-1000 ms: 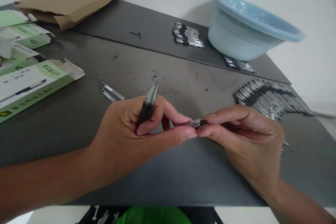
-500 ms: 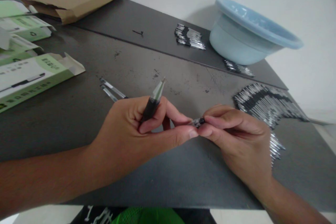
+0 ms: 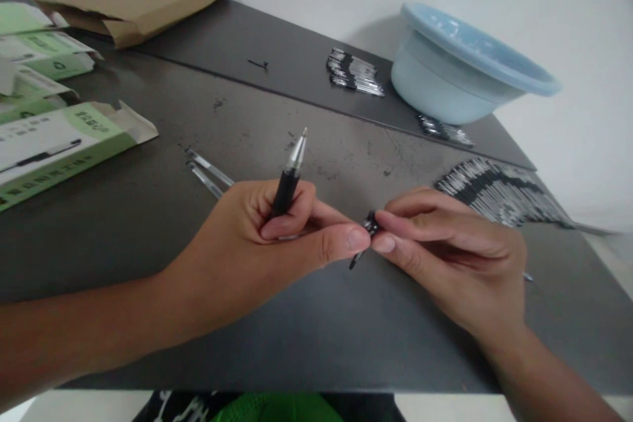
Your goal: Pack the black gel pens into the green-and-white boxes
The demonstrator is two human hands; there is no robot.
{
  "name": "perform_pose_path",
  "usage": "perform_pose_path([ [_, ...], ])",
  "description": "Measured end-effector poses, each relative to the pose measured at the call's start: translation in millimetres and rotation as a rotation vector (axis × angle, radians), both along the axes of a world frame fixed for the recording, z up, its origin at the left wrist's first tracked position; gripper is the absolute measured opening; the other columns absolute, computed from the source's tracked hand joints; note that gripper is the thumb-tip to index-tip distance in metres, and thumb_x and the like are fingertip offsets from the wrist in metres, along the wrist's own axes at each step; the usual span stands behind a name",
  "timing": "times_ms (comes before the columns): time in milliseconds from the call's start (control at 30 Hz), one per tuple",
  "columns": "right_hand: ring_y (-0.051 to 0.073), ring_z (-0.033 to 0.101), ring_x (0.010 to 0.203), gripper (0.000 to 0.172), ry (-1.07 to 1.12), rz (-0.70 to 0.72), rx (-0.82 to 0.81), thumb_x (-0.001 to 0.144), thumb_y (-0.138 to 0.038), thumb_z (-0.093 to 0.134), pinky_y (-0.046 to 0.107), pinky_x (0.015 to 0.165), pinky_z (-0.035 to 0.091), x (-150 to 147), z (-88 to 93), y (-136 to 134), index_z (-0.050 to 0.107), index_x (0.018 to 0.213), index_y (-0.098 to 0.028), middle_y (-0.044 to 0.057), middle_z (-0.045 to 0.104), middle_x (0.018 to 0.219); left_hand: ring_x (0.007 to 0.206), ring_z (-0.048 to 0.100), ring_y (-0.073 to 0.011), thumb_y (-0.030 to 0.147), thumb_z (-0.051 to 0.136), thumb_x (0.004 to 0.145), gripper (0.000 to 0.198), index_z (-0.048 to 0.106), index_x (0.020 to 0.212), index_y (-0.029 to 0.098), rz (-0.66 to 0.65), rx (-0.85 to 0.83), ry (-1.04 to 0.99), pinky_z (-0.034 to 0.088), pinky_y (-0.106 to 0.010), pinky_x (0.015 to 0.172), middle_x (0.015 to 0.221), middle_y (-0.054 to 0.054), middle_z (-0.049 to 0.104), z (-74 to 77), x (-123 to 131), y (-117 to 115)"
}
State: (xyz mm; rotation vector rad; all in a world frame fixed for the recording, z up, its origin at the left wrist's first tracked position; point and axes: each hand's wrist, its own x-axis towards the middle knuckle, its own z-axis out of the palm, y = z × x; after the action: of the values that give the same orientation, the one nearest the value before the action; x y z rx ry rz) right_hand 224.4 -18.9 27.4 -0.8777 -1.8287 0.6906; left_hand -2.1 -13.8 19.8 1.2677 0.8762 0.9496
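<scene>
**A:** What is in your hands?

**B:** My left hand point(image 3: 257, 244) is closed around a black pen point(image 3: 288, 183). Its shiny tip points up and away from me, and its lower end is hidden in my fist. My right hand point(image 3: 459, 257) pinches a small black part point(image 3: 370, 223) between thumb and forefinger, and my left thumb tip touches it from the other side.

**A:** What sort of part is it?

**B:** It is too blurred to say, perhaps a pen piece. A thin dark sliver hangs from it toward the table point(image 3: 316, 336).

**A:** So where are the pen and the part?

**B:** Both are held just above the table, near its front edge, between my two hands.

**A:** And what is around them?

**B:** Two clear tubes point(image 3: 208, 170) lie just beyond my left hand. A big heap of black-and-silver pen parts point(image 3: 499, 191) spreads out behind my right hand. Farther back is a pale blue basin point(image 3: 459, 72), with one small bundle of parts point(image 3: 353, 71) to its left and another bundle point(image 3: 442, 128) at its foot. Green and white pen boxes point(image 3: 59, 145) lie open at the far left, with a brown paper package point(image 3: 133, 0) behind them.
</scene>
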Motion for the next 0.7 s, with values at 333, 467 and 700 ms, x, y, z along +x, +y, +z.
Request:
perform_pose_path([
  [333, 0.022, 0.08, 0.08, 0.045, -0.086, 0.037, 0.069, 0.088, -0.026, 0.096, 0.041, 0.076, 0.068, 10, -2.2, 3, 0.085, 0.127, -0.044, -0.001, 0.089, 0.099, 0.063, 0.071, -0.0123, 0.032, 0.085, 0.089, 0.066, 0.029, 0.057, 0.022, -0.047, -0.025, 0.017, 0.056, -0.02, 0.057, 0.064, 0.003, 0.075, -0.2, 0, 3],
  [467, 0.023, 0.082, 0.085, 0.05, -0.162, 0.081, 0.095, 0.095, -0.022, 0.088, 0.044, 0.084, 0.069, 16, -2.2, 3, 0.079, 0.137, -0.048, -0.002, 0.089, 0.108, 0.068, 0.077, -0.0144, 0.029, 0.086, 0.09, 0.065, 0.03, 0.057, 0.022, -0.07, -0.064, -0.028, 0.061, -0.021, 0.062, 0.061, 0.004, 0.071, -1.4, 1, 5],
  [700, 0.023, 0.083, 0.081, 0.037, -0.163, 0.069, 0.091, 0.095, -0.024, 0.089, 0.045, 0.081, 0.071, 16, 2.9, 3, 0.085, 0.125, -0.044, -0.001, 0.089, 0.102, 0.065, 0.078, -0.0151, 0.035, 0.087, 0.091, 0.069, 0.027, 0.06, 0.022, -0.135, -0.107, -0.047, 0.056, -0.019, 0.051, 0.066, 0.002, 0.075, -5.3, -1, 8],
])
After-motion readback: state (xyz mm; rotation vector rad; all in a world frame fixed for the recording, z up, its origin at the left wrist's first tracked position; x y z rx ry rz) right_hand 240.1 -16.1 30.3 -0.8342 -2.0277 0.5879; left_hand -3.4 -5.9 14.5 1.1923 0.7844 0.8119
